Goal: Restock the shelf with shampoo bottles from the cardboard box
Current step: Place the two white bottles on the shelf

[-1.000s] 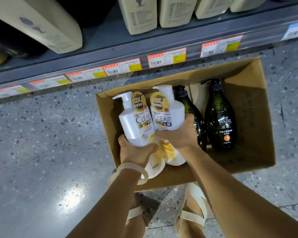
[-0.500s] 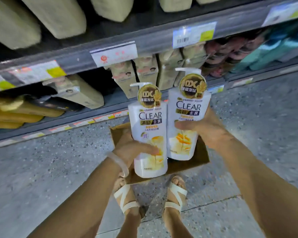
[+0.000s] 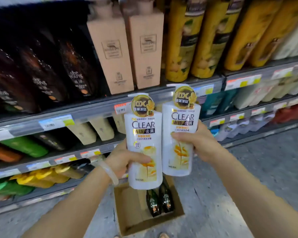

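**Two white shampoo bottles held up before the shelving**

Down on the speckled floor (image 3: 248, 169), nearest the person's feet, the cardboard box (image 3: 127, 212) is sitting open, and two dark green bottles (image 3: 159, 203) are lying side by side inside it against its right half.

Above the box, both forearms are reaching forward. The left hand (image 3: 126, 157), with a pale bangle (image 3: 108, 170) circling its wrist, is gripping the left white bottle (image 3: 143, 143) around the lower body, fingers wrapped behind and thumb pressing across the front label. The right hand (image 3: 196, 143) is clamping the right white bottle (image 3: 180, 131) at mid-height, fingers curling over the label from the right side. Both bottles are standing upright, just beside each other, each reading CLEAR and carrying a round gold sticker at the pump neck; the right one is sitting a little higher.

Behind the bottles, the shelf unit (image 3: 93, 107) is running across the view with price tags (image 3: 55, 121) along its edges. Lower tiers are holding green, yellow and beige bottles, blurred. Farther up, the top visible tier is carrying dark brown bottles (image 3: 41, 71) at the left, two tan square bottles (image 3: 127, 54) in the middle and tall yellow bottles (image 3: 196, 40) at the right.
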`<state>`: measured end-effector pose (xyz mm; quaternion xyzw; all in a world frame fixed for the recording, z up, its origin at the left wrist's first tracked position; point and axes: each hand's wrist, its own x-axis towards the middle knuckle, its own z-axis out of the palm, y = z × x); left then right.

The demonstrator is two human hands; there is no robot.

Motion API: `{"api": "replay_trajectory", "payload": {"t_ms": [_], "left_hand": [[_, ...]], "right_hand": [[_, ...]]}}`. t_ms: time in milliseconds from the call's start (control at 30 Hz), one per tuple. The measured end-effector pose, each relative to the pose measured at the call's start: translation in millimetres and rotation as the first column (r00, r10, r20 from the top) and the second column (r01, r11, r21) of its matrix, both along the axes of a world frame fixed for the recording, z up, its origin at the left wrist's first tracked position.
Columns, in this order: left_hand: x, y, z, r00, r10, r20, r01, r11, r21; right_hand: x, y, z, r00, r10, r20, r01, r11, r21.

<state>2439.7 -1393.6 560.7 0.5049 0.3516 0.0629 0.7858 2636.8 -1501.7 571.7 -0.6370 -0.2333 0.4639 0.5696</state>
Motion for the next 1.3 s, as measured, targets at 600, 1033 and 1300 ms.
{"api": "replay_trajectory", "payload": {"t_ms": [600,1033,1300], "left_hand": [[-86.0,-32.6,249.2,0.939,0.058,0.338,-0.172,0.933,0.317],[-227.3,-22.5,296.5,0.852,0.295,0.432,-0.482,0.763,0.430],[-309.8,-19.6,290.0,0.720,0.559,0.411,-0.694,0.590,0.412]], "right_hand": [[-78.3,-14.2,270.4,0.955,0.183,0.235,-0.259,0.901,0.349],[-197.3,55.9,317.5,0.827,0.489,0.278,-0.562,0.705,0.432],[-270.5,119.2,316.9,0.688,0.669,0.281,-0.708,0.534,0.462]]}}
